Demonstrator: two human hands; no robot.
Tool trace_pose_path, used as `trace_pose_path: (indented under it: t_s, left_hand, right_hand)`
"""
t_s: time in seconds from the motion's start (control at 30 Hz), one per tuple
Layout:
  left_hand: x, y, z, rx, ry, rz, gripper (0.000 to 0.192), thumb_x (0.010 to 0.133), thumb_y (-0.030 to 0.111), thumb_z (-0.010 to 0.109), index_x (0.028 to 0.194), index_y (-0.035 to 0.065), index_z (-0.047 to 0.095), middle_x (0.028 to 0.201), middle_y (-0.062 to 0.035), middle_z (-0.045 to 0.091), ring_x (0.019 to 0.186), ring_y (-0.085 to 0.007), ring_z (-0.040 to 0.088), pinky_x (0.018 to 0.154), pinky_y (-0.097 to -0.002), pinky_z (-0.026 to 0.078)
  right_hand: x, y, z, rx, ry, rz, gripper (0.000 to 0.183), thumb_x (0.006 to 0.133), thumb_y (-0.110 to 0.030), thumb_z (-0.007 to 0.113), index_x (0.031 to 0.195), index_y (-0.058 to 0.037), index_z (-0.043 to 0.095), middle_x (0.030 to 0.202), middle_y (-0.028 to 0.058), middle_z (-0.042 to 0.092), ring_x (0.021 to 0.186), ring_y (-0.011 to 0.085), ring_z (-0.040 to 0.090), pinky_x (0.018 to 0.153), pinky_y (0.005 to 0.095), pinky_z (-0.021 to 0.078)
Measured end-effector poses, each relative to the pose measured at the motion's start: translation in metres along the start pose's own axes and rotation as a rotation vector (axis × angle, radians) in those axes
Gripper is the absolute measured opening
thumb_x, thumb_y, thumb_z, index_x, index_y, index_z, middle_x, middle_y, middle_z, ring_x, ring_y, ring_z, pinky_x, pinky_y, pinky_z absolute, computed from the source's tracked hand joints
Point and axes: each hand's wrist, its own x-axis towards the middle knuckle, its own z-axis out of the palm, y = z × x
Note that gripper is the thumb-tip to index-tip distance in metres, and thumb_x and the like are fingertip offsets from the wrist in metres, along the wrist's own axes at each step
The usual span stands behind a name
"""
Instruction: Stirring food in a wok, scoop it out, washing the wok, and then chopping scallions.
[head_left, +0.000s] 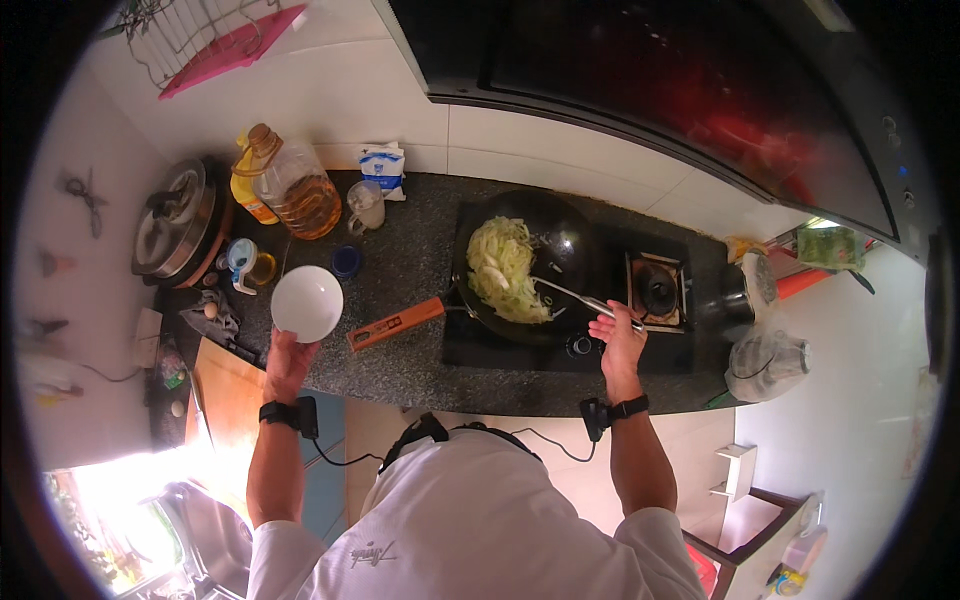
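My left hand grips the rim of a white bowl, whose inside looks bare, above the left part of the counter. In my right hand is the metal handle of a spatula; its head is hidden among pale green shredded vegetables, perhaps cabbage. They lie in the left half of a dark wok on the black gas hob. Toward the left points the wok's wooden handle, which neither hand touches.
Left of the hob are a large oil bottle, a glass mug, an oil jug and an electric pan. A knife lies by the wooden cutting board. The range hood overhangs the back; a bare burner sits right.
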Motion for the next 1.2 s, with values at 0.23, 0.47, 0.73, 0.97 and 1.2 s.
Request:
trace_pose_path:
  t_s: [0.23,0.47,0.73,0.97,1.2]
  left_hand:
    - [-0.037,0.06,0.126,0.059,-0.044,0.107,0.059,0.094,0.021,0.062,0.148,0.0127,0.04,0.142,-0.0088,0.053,0.126,-0.0282,0.058,0.103,-0.0401,0.053]
    - [-0.048,0.039,0.229,0.183,-0.267,-0.069,0.062,0.093,0.023,0.062,0.149,0.0161,0.038,0.141,-0.0085,0.052,0.124,-0.0272,0.059,0.102,-0.0427,0.052]
    - [-0.018,-0.03,0.282,0.264,-0.306,-0.288,0.07,0.095,0.015,0.06,0.155,0.0161,0.026,0.137,-0.0144,0.052,0.115,-0.0317,0.063,0.101,-0.0461,0.053]
    - [0.012,-0.104,0.304,0.207,-0.258,-0.371,0.076,0.094,0.012,0.062,0.157,0.0167,0.019,0.129,-0.0173,0.054,0.11,-0.0321,0.064,0.093,-0.045,0.058]
    - [0.0,-0.149,0.355,-0.033,-0.357,-0.487,0.059,0.095,0.011,0.06,0.146,0.0139,0.031,0.134,-0.0155,0.048,0.114,-0.0294,0.061,0.092,-0.0415,0.06]
  right_hand:
    - [-0.002,-0.006,-0.019,0.028,0.019,0.002,0.033,0.095,-0.028,0.064,0.11,0.0015,0.069,0.08,0.0141,0.069,0.063,0.0235,0.071,0.056,0.0327,0.0596]
    - [-0.014,-0.041,-0.028,0.004,0.043,-0.058,0.033,0.096,-0.027,0.063,0.11,0.0023,0.069,0.078,0.0136,0.069,0.061,0.0228,0.071,0.054,0.032,0.0594]
    - [-0.029,-0.1,-0.036,-0.032,0.052,-0.163,0.032,0.096,-0.027,0.063,0.107,0.0027,0.069,0.077,0.0136,0.069,0.06,0.022,0.071,0.052,0.031,0.0595]
    - [-0.061,-0.16,-0.024,-0.057,0.091,-0.256,0.029,0.096,-0.023,0.06,0.106,0.0026,0.069,0.074,0.0124,0.068,0.058,0.021,0.069,0.05,0.03,0.0568]
    - [-0.105,-0.149,0.0,0.073,0.189,-0.26,0.03,0.097,-0.023,0.06,0.107,0.0038,0.067,0.074,0.0127,0.067,0.059,0.021,0.069,0.052,0.0307,0.0578]
